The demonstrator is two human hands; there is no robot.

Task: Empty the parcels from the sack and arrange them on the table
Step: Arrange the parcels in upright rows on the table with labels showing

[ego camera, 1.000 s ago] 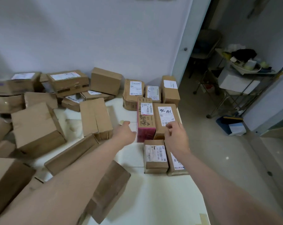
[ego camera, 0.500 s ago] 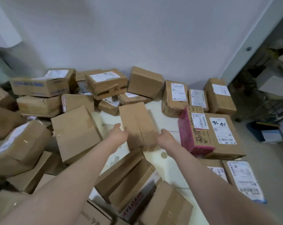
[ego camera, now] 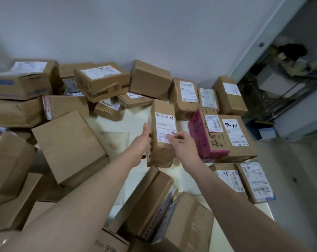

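A long brown cardboard parcel (ego camera: 163, 113) with a white label facing me stands tilted up over the middle of the white table (ego camera: 116, 140). My left hand (ego camera: 144, 140) is pressed flat against its left side. My right hand (ego camera: 181, 144) grips its right front, fingers on the label. To the right lie neatly placed parcels: a pink box (ego camera: 203, 137), a brown box marked "14-10" (ego camera: 236, 135) and two labelled parcels (ego camera: 252, 180) near the front. No sack is in view.
Loose brown parcels are heaped along the wall (ego camera: 103, 79) and over the table's left side (ego camera: 68, 148), with more piled near me (ego camera: 154, 202). The table's right edge (ego camera: 270, 210) drops to the floor. A doorway with a cluttered cart (ego camera: 288, 73) opens at the right.
The camera swung left. Both hands left the right-hand row, reached the long parcel lying flat in the middle, and lifted and turned it so its label side faces me.
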